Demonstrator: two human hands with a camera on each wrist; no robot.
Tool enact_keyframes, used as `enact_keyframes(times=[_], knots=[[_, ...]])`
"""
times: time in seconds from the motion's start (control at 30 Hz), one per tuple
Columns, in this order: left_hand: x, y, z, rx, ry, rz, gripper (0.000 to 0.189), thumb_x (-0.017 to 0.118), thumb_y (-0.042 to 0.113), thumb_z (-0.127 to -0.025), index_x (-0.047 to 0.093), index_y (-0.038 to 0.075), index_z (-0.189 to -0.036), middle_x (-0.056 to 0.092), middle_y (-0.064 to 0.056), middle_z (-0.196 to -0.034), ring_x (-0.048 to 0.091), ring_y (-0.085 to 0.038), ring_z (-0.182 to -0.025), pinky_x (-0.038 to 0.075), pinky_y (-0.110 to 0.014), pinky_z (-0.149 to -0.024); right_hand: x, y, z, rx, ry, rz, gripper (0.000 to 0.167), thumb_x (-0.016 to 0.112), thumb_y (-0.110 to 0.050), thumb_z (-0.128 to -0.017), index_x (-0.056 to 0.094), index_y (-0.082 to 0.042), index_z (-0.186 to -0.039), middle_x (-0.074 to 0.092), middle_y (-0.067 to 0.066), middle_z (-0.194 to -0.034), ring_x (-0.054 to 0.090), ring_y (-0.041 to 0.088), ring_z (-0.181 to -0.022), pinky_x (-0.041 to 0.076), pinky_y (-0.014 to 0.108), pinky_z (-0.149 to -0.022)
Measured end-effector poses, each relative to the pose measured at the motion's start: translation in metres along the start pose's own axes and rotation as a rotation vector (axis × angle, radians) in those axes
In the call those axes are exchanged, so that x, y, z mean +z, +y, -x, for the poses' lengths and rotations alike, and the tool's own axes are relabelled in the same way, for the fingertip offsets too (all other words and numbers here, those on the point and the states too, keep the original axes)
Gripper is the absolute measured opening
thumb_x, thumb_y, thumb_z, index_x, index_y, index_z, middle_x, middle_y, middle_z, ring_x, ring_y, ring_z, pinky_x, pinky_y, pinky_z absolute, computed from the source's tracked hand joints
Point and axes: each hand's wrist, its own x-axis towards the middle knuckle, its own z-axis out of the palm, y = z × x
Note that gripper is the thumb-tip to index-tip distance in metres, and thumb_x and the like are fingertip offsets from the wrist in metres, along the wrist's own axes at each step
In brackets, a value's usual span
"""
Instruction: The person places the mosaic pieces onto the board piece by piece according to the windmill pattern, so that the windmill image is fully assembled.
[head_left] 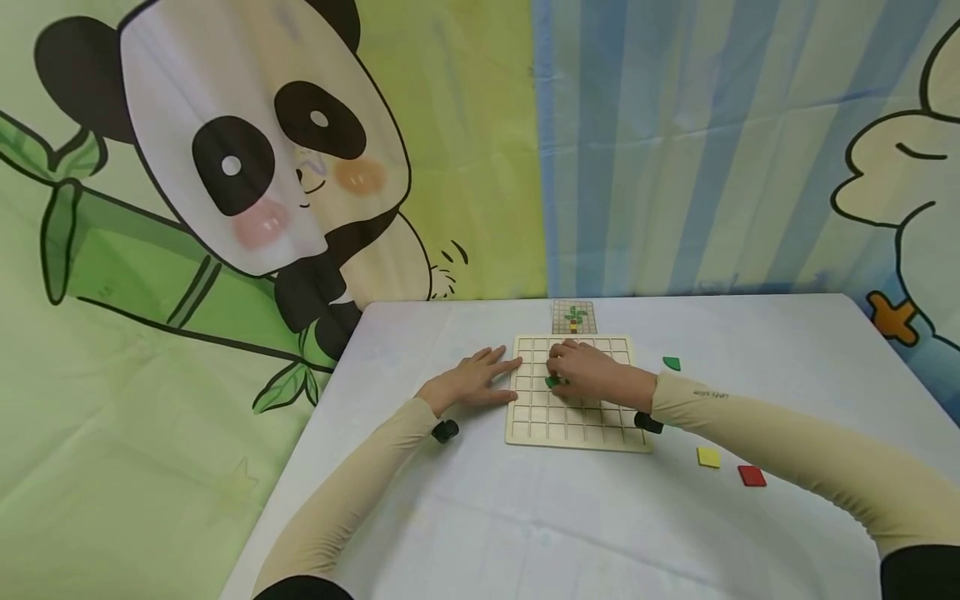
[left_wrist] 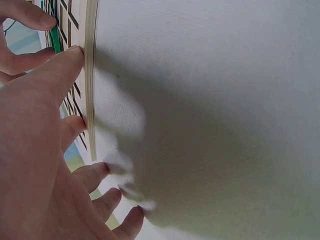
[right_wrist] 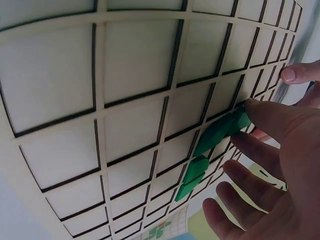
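Note:
A square wooden grid board point(head_left: 577, 442) lies on the table. At its left edge is my left hand point(head_left: 471, 382), fingers spread; in the left wrist view its thumb and index fingertip touch the board's rim point(left_wrist: 90, 100). My right hand point(head_left: 591, 372) is over the board's upper middle. Between its thumb and index finger it pinches a green piece point(right_wrist: 241, 120) down at the grid, as the right wrist view shows. More green pieces point(right_wrist: 192, 176) sit in cells beside it. From the head view, the right hand hides most of them.
Behind the board lies a small pattern card point(head_left: 573, 317) with a green, yellow and red figure. To the right are a loose green quarter-round piece point(head_left: 672, 363), a yellow square point(head_left: 708, 457) and a red piece point(head_left: 752, 476), close to the right sleeve. Printed curtains hang behind the table.

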Motion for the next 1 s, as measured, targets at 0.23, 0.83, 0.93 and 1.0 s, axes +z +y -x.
enact_keyframes(times=[0.23, 0.83, 0.93, 1.0], knots=[[-0.004, 0.002, 0.000, 0.005, 0.000, 0.002, 0.077, 0.049, 0.068, -0.101, 0.021, 0.037, -0.166, 0.009, -0.008, -0.176, 0.008, -0.035, -0.162, 0.018, -0.060, -0.127, 0.005, 0.003, 0.005, 0.020, 0.105, 0.028, 0.022, 0.082, -0.030, -0.090, 0.068, -0.014, -0.085, 0.067, 0.010, -0.107, 0.064, 0.029, -0.099, 0.056, 0.044, -0.078], [-0.002, 0.006, 0.001, 0.010, -0.001, 0.036, 0.077, 0.052, 0.065, -0.101, 0.024, 0.035, -0.166, 0.009, -0.009, -0.175, 0.007, -0.035, -0.162, 0.017, -0.061, -0.127, -0.014, 0.049, 0.056, 0.173, 0.063, -0.121, 0.024, 0.069, -0.017, -0.101, 0.070, -0.004, -0.121, 0.066, 0.016, -0.116, 0.063, 0.037, -0.105, 0.054, 0.050, -0.084], [0.000, 0.005, 0.002, 0.005, 0.006, 0.045, 0.077, 0.051, 0.066, -0.101, 0.024, 0.035, -0.166, 0.010, -0.009, -0.175, 0.008, -0.035, -0.162, 0.017, -0.060, -0.127, -0.018, 0.066, 0.077, 0.270, 0.031, -0.130, 0.036, 0.070, -0.019, -0.100, 0.065, -0.003, -0.131, 0.063, 0.022, -0.128, 0.058, 0.045, -0.120, 0.050, 0.061, -0.094], [0.001, 0.003, 0.002, -0.003, 0.008, 0.033, 0.077, 0.050, 0.067, -0.101, 0.024, 0.036, -0.166, 0.011, -0.008, -0.175, 0.008, -0.035, -0.162, 0.018, -0.060, -0.127, -0.020, 0.076, 0.092, 0.344, 0.004, -0.129, 0.043, 0.070, -0.021, -0.100, 0.061, -0.002, -0.137, 0.060, 0.025, -0.135, 0.053, 0.049, -0.128, 0.046, 0.068, -0.099]])
